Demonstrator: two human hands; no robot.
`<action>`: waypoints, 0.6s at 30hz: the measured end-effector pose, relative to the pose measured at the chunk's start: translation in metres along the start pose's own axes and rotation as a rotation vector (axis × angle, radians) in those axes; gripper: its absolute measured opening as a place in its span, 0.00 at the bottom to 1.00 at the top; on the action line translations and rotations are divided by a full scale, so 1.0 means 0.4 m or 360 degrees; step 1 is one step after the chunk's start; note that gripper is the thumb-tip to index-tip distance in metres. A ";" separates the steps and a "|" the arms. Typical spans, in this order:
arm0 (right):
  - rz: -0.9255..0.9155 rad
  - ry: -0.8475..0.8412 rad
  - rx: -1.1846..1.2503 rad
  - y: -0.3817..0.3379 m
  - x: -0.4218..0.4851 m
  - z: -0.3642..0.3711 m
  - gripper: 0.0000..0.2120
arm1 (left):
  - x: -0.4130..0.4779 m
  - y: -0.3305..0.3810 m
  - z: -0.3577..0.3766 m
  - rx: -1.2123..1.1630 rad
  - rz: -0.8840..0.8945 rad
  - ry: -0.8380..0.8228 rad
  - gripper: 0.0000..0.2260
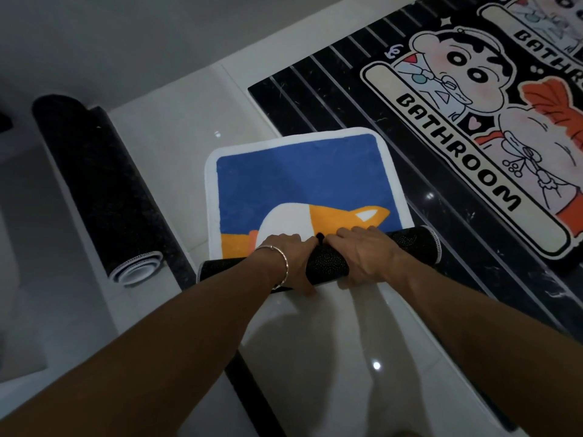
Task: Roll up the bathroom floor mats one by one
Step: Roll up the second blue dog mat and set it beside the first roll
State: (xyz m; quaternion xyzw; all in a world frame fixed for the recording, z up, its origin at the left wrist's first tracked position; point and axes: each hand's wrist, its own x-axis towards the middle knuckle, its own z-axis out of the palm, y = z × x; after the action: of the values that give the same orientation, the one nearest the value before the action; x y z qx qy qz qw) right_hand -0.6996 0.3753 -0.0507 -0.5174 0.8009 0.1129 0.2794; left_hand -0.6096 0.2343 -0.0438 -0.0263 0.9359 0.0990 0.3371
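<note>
A blue mat (299, 178) with a white border and an orange-and-white figure lies on the white floor, its near end rolled into a black dotted tube (325, 263). My left hand (284, 260), with a silver bangle on the wrist, grips the roll left of its middle. My right hand (366, 253) grips the roll just to the right, fingers curled over the top. A finished black roll (101, 187) lies to the left. A flat black cartoon mat (473, 127) reading BATHROOM lies at the right, with another like it (549, 23) beyond.
White glossy tiles (331, 357) spread below my arms. A black grooved stone strip (315, 86) runs under the cartoon mats. A narrow black border (249, 389) crosses the floor diagonally. A grey surface (28, 184) sits at the far left.
</note>
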 end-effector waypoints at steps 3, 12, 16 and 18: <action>0.0014 -0.0136 0.0077 -0.001 0.004 -0.019 0.37 | 0.002 -0.002 0.007 -0.0003 -0.0023 0.0009 0.35; 0.0227 0.0644 -0.0318 -0.007 -0.031 0.072 0.29 | 0.020 -0.013 -0.001 -0.0255 -0.0059 -0.0016 0.18; 0.0152 0.0346 -0.0223 -0.006 -0.022 0.032 0.23 | 0.021 -0.018 0.010 -0.0261 -0.0067 0.0055 0.26; 0.0099 0.0147 -0.0105 0.007 -0.005 -0.005 0.25 | 0.010 -0.018 0.025 -0.0228 -0.0051 0.0181 0.36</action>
State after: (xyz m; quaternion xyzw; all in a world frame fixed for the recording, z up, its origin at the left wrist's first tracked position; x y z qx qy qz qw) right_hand -0.7022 0.3773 -0.0483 -0.5058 0.8245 0.1239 0.2214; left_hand -0.6055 0.2295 -0.0551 -0.0709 0.9435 0.1587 0.2822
